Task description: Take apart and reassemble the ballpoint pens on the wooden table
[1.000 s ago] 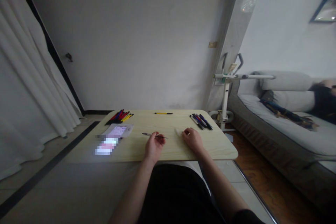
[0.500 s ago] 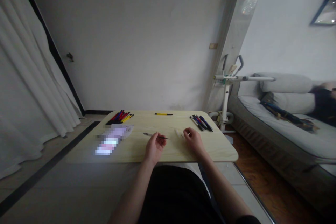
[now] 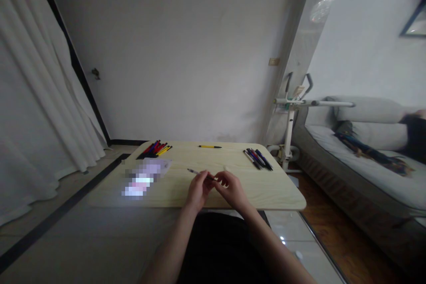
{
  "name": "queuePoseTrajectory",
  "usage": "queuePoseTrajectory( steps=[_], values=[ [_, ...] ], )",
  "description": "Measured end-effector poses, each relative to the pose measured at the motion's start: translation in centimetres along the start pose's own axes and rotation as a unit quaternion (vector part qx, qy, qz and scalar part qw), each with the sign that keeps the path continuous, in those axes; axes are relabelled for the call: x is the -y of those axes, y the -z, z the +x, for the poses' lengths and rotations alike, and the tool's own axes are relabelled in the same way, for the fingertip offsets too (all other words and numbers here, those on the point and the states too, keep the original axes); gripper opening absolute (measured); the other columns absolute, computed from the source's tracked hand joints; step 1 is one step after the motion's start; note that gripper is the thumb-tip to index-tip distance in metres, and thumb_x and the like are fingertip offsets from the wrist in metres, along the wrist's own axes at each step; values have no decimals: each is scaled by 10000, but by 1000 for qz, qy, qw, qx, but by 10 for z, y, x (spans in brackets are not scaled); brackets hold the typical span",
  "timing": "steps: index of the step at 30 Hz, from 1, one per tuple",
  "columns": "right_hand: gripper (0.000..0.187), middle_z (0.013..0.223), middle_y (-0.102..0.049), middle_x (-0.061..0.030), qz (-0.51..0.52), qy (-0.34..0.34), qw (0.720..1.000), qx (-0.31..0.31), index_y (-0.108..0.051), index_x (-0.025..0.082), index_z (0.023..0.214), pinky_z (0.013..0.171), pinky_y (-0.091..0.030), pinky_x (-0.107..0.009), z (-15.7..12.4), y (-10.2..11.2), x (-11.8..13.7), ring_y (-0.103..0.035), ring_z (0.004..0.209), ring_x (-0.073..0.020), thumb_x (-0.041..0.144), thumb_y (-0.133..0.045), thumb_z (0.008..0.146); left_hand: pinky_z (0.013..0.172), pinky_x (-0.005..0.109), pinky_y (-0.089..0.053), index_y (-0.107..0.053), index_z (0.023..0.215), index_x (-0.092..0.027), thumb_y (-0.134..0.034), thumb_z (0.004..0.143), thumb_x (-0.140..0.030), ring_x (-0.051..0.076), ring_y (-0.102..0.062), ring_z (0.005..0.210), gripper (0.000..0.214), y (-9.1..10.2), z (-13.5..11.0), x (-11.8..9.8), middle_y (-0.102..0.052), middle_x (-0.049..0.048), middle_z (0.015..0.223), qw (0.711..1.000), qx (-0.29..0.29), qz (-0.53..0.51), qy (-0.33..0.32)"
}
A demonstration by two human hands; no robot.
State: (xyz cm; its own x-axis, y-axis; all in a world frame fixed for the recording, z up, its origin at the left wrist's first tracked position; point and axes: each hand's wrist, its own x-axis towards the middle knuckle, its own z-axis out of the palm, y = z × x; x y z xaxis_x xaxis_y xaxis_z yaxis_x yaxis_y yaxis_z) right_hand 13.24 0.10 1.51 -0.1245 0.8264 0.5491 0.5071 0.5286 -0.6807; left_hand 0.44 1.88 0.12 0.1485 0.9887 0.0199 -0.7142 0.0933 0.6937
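Note:
A slim pen (image 3: 192,171), pale at its far end and dark toward me, lies slantwise in my left hand (image 3: 199,190), which is closed around its middle. My right hand (image 3: 232,190) has its thumb and fingertips pinched together at the pen's dark near end, nearly touching my left fingers. Whatever small piece sits in that right pinch is hidden by the fingers. Both hands are just above the front of the pale wooden table (image 3: 266,195). Farther back a yellow pen (image 3: 209,146) with a dark tip lies crosswise.
Several red, blue, yellow and black pen pieces (image 3: 155,148) are heaped at the back left. Several dark and white pens (image 3: 257,159) lie at the right. A blurred-out bright phone-like object (image 3: 138,184) is at left. Exercise equipment (image 3: 289,128) and a sofa (image 3: 372,142) stand right of the table.
My right hand has left the tabletop at right and moved left to the pen's near end. The left hand still holds the pen, now slightly farther right. The view has shifted a little.

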Motion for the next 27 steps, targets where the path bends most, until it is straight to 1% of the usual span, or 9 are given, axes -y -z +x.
queuePoseTrajectory(
  steps=[3, 5, 10, 15, 21, 27],
  values=[
    [128, 682, -567, -6, 21, -11, 1000, -10, -571, 178, 813, 531, -391, -216, -3, -5, -3, -486, 575, -102, 259, -544, 718, 581, 217, -438, -569, 811, -135, -617, 677, -266, 105, -566, 608, 194, -1, 0, 1, -607, 16, 668, 1000, -3, 22, -2],
    [126, 659, -554, 2, 35, -24, 999, -17, -557, 174, 804, 515, -385, -209, -5, -8, -5, -478, 556, -97, 264, -541, 717, 579, 218, -437, -550, 826, -142, -624, 672, -271, 105, -566, 598, 215, -2, 0, 1, -605, 11, 657, 999, -7, 41, -8],
    [170, 610, -536, 5, 69, -69, 995, -36, -546, 164, 739, 491, -373, -211, -9, -14, -10, -462, 530, -100, 333, -541, 719, 584, 223, -439, -485, 800, -161, -652, 647, -265, 120, -586, 622, 249, -4, -2, 2, -622, 17, 674, 997, -14, 65, -29],
    [206, 607, -549, -3, 102, -85, 991, -17, -560, 160, 721, 498, -377, -219, -10, -11, -13, -474, 543, -112, 362, -525, 734, 572, 226, -432, -465, 762, -163, -671, 624, -294, 133, -596, 624, 280, -5, -2, 3, -635, 31, 696, 996, -20, 82, -23],
    [194, 654, -586, -9, 105, -95, 990, -4, -571, 163, 716, 542, -398, -232, -11, -10, -19, -508, 584, -124, 352, -531, 737, 539, 216, -411, -488, 748, -151, -597, 684, -363, 117, -573, 576, 247, -4, -1, 5, -619, 25, 669, 995, -11, 89, -38],
    [212, 644, -586, -3, 95, -93, 991, 4, -585, 165, 718, 553, -395, -233, -12, -9, -19, -513, 592, -126, 359, -509, 756, 542, 221, -406, -490, 742, -154, -512, 731, -389, 120, -564, 587, 235, -3, 0, 4, -598, 23, 662, 998, 3, 65, -16]
  ],
)
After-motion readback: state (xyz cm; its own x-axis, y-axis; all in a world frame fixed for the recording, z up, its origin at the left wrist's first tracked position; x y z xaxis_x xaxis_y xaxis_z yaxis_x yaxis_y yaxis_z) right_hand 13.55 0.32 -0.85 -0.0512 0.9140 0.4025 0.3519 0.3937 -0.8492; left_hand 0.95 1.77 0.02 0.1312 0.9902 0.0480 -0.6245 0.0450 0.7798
